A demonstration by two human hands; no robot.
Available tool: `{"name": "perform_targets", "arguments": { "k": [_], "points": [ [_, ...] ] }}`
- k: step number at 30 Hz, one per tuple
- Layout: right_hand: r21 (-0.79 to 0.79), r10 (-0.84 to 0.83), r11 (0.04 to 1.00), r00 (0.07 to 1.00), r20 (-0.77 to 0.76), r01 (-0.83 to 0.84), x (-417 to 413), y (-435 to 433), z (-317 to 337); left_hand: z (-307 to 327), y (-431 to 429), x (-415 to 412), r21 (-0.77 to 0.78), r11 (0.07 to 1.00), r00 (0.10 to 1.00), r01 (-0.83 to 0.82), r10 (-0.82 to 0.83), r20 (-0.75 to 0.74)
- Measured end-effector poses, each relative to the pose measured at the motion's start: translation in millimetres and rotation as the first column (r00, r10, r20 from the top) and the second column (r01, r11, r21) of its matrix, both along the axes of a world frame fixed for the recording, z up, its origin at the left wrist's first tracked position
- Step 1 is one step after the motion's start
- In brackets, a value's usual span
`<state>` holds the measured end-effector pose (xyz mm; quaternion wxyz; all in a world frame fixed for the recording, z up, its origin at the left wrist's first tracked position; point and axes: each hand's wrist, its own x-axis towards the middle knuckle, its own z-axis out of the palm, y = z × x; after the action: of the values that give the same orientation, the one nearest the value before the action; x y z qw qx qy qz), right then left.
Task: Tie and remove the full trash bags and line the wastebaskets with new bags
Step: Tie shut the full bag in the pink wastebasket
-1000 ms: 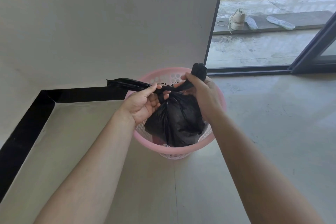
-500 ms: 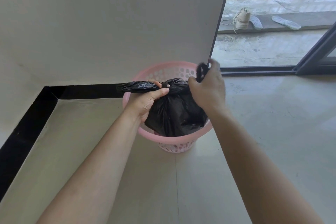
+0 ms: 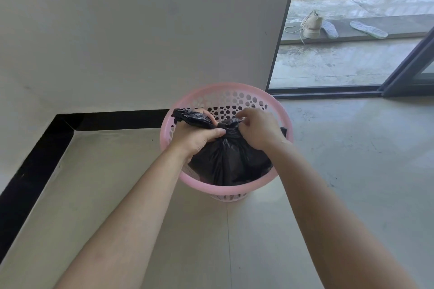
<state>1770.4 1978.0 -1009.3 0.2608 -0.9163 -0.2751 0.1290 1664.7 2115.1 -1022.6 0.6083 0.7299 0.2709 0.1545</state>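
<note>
The fingers (image 3: pixel 215 133) of the left hand (image 3: pixel 196 137) are curled tightly around a twisted tail of the black trash bag (image 3: pixel 229 163), with the thumb pressed across the plastic and the tail's free end projecting to the left of the fist. The right hand (image 3: pixel 258 130) has its fingers bent and closed on the gathered neck of the same bag, directly beside the left hand; the neck appears knotted between the two hands, though the bunched plastic makes this hard to confirm. The bag's filled body sits inside the pink perforated wastebasket (image 3: pixel 225 98), below the rim and towards the near wall. The wastebasket stands upright on the pale floor (image 3: pixel 352 171), close to a white wall (image 3: pixel 141 30) with a black skirting strip (image 3: pixel 117 119) at its base. To the right, a dark door frame (image 3: pixel 324 92) borders an outdoor area, where a shoe (image 3: pixel 311 27) and two insoles (image 3: pixel 368 29) lie.
</note>
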Motion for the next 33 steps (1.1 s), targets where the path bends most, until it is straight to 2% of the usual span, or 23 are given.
{"name": "perform_targets", "arguments": {
  "k": [4, 6, 8, 12, 17, 18, 21, 23, 24, 26, 27, 28, 30, 33],
  "points": [
    [-0.057, 0.074, 0.995, 0.989, -0.127, -0.081, 14.7, -5.3, 7.9, 2.0, -0.9, 2.3, 0.217, 0.976, 0.999, 0.008, -0.017, 0.039],
    [-0.007, 0.151, 0.988, 0.982, -0.11, -0.153, 15.4, -5.7, 7.9, 4.8, -5.1, 4.6, 0.288, 0.957, 0.994, -0.027, -0.004, 0.107],
    [0.111, 0.223, 0.971, 0.967, -0.121, -0.21, 13.0, -3.6, 4.4, 7.0, -7.8, 4.8, 0.322, 0.941, 0.98, -0.102, 0.041, 0.192],
    [0.359, 0.241, 0.92, 0.947, -0.212, -0.153, 7.1, 2.8, -7.8, 6.1, -5.6, 2.6, 0.456, 0.865, 0.964, -0.21, 0.105, 0.243],
    [0.414, 0.22, 0.908, 0.912, -0.346, -0.062, 5.1, -0.6, -5.3, 3.9, -7.7, 0.3, 0.55, 0.798, 0.969, -0.245, 0.19, 0.156],
    [0.419, 0.233, 0.905, 0.91, -0.342, -0.074, 5.0, -1.9, -5.3, 3.0, -7.9, -0.5, 0.558, 0.797, 0.972, -0.233, 0.176, 0.155],
    [0.437, 0.257, 0.886, 0.949, -0.185, -0.155, 4.7, -1.6, -6.2, 3.5, -11.6, -0.1, 0.58, 0.786, 0.976, -0.216, 0.179, 0.122],
    [0.451, 0.231, 0.877, 0.968, -0.095, -0.165, 3.7, 2.0, -6.6, 0.7, -9.9, 3.4, 0.507, 0.823, 0.961, -0.256, 0.272, 0.044],
    [0.455, 0.199, 0.877, 0.978, -0.06, -0.151, 3.3, 3.8, -6.6, -0.4, -6.0, 5.3, 0.391, 0.866, 0.944, -0.311, 0.33, 0.019],
    [0.448, 0.13, 0.886, 0.991, 0.016, -0.124, 1.2, 5.6, -6.7, 2.9, 0.0, 7.4, -0.052, 0.931, 0.931, -0.362, 0.364, 0.029],
    [0.448, 0.114, 0.886, 0.993, 0.037, -0.119, 0.0, 6.0, -7.6, 4.3, 0.6, 7.3, -0.243, 0.913, 0.937, -0.328, 0.348, 0.041],
    [0.456, 0.116, 0.882, 0.993, 0.036, -0.12, -0.5, 5.9, -9.3, 5.4, 0.7, 6.2, -0.369, 0.891, 0.95, -0.265, 0.306, 0.056],
    [0.483, 0.155, 0.867, 0.988, -0.024, -0.124, 0.6, 4.4, -12.2, 10.5, -2.5, 4.2, -0.482, 0.864, 0.977, -0.146, 0.203, 0.068],
    [0.508, 0.209, 0.853, 0.969, -0.132, -0.115, 4.3, 2.5, -15.6, 12.0, -3.2, 4.3, -0.556, 0.829, 0.985, -0.062, 0.139, 0.098]
  ]
}}
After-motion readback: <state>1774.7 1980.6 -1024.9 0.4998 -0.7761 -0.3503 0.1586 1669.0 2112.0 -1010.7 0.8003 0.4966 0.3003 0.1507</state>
